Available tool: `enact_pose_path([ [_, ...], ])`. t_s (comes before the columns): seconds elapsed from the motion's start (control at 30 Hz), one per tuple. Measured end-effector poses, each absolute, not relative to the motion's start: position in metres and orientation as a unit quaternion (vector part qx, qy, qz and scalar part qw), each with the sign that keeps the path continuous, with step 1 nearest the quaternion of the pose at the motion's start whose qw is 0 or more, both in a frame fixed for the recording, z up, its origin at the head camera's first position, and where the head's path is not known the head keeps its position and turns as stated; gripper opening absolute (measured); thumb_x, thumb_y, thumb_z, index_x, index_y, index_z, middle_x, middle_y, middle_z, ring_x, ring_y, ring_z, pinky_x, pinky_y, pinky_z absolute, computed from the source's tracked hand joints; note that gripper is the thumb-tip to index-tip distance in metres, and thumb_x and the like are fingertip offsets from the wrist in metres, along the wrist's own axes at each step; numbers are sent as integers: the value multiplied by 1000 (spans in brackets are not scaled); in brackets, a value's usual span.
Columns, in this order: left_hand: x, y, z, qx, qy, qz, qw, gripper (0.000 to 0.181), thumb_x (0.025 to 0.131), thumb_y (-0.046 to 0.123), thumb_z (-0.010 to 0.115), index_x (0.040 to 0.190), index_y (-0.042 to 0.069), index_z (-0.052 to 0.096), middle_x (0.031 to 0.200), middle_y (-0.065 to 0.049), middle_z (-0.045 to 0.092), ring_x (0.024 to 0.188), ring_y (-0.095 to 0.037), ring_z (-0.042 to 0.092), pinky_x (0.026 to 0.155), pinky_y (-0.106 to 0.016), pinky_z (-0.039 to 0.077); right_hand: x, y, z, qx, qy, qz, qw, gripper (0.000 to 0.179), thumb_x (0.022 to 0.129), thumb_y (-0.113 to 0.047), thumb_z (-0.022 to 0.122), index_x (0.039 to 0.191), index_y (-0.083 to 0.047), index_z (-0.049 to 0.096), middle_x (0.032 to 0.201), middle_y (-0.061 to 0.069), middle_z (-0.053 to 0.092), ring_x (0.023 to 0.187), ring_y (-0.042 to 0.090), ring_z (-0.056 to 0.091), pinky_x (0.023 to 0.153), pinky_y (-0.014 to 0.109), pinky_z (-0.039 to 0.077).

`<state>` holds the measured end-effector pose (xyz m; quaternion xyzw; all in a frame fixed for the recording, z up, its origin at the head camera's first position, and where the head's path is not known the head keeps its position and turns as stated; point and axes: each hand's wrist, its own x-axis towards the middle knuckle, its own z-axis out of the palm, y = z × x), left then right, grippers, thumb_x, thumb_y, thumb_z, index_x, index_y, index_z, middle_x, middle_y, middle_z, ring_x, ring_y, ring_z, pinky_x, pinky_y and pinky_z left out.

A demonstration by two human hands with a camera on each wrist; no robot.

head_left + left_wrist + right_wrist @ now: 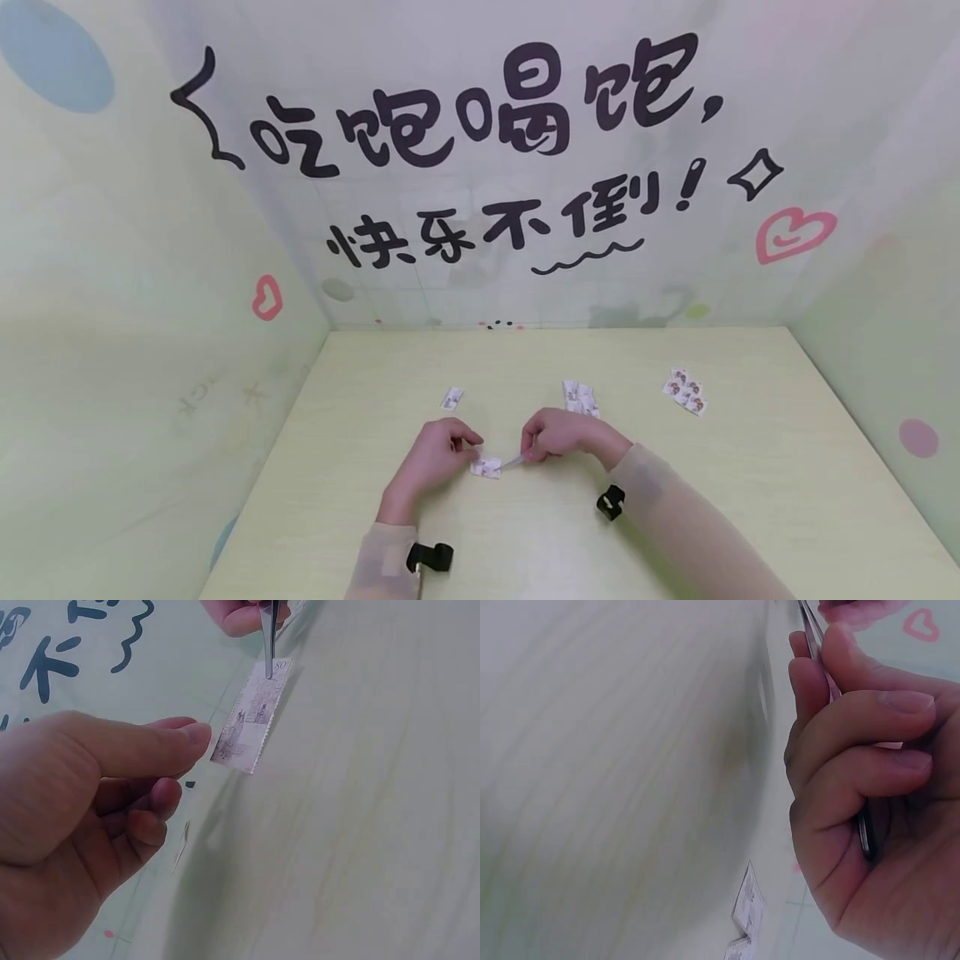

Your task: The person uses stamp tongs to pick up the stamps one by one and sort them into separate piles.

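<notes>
My right hand [558, 433] grips a pair of metal tweezers [513, 462], fingers curled round them; their dark end shows below the fingers in the right wrist view. In the left wrist view, the tweezer tips meet the upper end of a perforated postage stamp [251, 716] marked 80, with pale figures printed on it. My left hand [437, 450] is at the other side of this stamp. Its thumb and forefinger [180, 746] come close together right at the stamp's edge, and the other fingers are loosely bent.
A single stamp [452, 398] lies beyond my left hand on the pale wooden table [525, 542]. Just past my right hand is a cluster of several stamps [581, 397]. Another group with reddish pictures [685, 392] lies farther right. Printed walls [480, 292] enclose the back and sides.
</notes>
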<state>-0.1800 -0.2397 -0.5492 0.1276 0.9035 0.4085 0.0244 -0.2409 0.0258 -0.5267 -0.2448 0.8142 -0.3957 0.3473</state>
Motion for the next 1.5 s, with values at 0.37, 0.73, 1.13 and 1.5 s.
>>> enact_pose_path([
  [0.37,-179,-229,-556,152,902,397,80,16,88,-1,82,101,8,83,88,6,70,77,-10,58,70,-27,51,-240,28,-528,-248,822,-388,335,8,93,1,71,88,-5,74,75,-1,64,59,10,47,54,22,39],
  [0.73,-181,-225,-556,80,909,406,49,8,90,2,82,96,7,82,82,4,68,74,-13,59,65,-27,52,-225,29,-536,-186,833,-440,277,6,97,-10,75,91,-8,74,73,-1,60,60,11,48,56,24,40],
  [1.13,-181,-224,-558,61,911,406,32,6,90,2,83,94,6,81,80,3,68,73,-14,58,64,-28,51,-220,24,-545,-172,845,-447,237,7,96,-9,75,89,-9,72,76,0,62,69,15,52,65,30,44],
  [1.5,-180,-217,-551,177,890,418,33,21,89,-3,80,97,16,83,90,10,70,77,-10,59,69,-28,52,-244,53,-525,-244,815,-415,322,11,91,1,67,88,-6,74,77,-1,63,65,14,46,61,27,38],
])
